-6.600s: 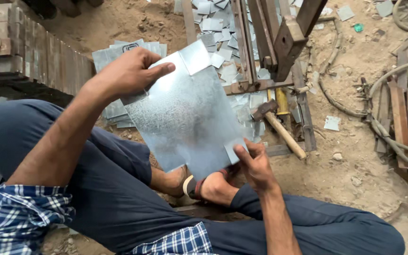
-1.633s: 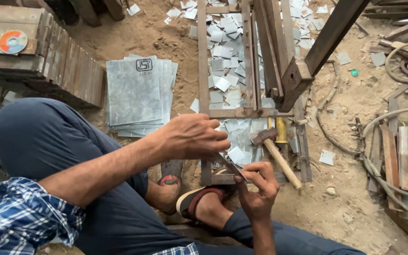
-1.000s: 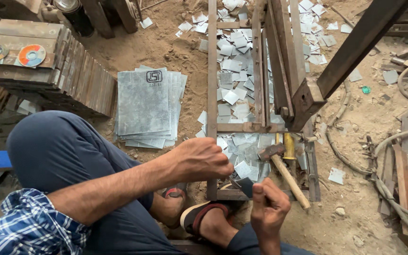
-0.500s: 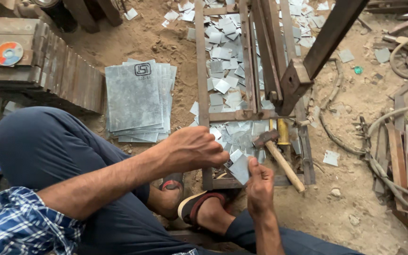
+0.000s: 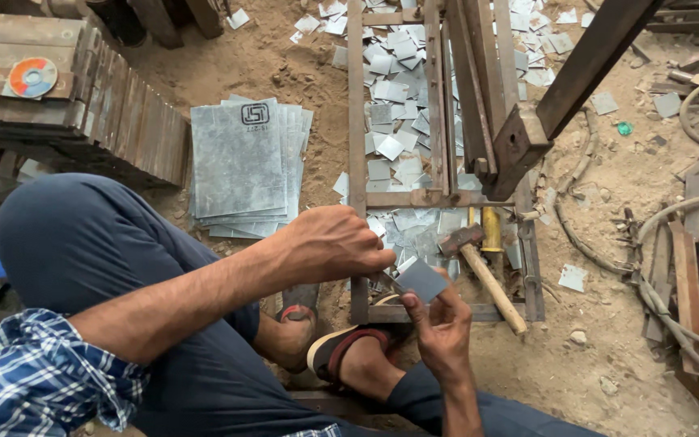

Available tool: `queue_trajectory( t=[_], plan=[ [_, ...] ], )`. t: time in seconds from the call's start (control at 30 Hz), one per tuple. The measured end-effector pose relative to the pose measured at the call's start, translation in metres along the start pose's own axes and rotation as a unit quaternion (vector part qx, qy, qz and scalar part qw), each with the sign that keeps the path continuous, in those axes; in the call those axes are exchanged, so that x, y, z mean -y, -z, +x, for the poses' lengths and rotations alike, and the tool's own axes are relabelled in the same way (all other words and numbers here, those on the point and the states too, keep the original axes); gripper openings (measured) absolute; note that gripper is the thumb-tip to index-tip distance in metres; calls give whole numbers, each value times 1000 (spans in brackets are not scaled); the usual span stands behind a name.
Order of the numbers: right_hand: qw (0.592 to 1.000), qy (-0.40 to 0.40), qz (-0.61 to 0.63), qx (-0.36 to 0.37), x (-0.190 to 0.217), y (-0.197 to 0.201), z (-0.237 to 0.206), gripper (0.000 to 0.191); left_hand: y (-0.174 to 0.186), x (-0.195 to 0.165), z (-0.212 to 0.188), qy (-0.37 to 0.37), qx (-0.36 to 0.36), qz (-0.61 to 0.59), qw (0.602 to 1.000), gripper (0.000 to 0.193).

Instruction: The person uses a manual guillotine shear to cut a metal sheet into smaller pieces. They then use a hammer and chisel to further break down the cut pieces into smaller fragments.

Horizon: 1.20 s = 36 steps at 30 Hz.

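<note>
Two fingers of my right hand [image 5: 444, 338] pinch a small metal square [image 5: 421, 280]; its sharp edge could cut me if it slips.

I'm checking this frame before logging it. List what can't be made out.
- Left hand, head view: closed into a fist with knuckles up, so anything inside it is hidden.
- Small metal piece in the right hand: its lower edge is covered by the fingertips.
- Hammer: the head's far side lies behind the wooden frame.
</note>
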State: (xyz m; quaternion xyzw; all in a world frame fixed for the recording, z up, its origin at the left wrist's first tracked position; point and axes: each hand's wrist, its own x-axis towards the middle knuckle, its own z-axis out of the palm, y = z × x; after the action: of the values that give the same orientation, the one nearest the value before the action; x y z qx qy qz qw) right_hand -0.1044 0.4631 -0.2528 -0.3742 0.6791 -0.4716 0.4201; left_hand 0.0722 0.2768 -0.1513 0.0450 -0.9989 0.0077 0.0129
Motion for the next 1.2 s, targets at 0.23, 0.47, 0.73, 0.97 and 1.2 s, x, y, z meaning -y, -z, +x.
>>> queue_trajectory(
  t=[0.23,0.47,0.73,0.97,1.2],
  plan=[
    [941,323,-89,-45,42,-14,-11,19,7,3,-5,2,2,-46,999,17],
    [941,318,-101,-53,51,-19,-17,15,11,3,-10,7,3,-59,998,9],
    [947,305,-93,-50,47,-13,-15,13,15,-1,-11,-20,19,-81,996,18],
    [966,253,-11,-52,-10,-6,-8,22,7,-4,-11,-24,-18,-47,998,22],
    [979,194,32,-48,-72,-7,3,23,1,0,-11,-28,-32,-37,998,18]
  ],
)
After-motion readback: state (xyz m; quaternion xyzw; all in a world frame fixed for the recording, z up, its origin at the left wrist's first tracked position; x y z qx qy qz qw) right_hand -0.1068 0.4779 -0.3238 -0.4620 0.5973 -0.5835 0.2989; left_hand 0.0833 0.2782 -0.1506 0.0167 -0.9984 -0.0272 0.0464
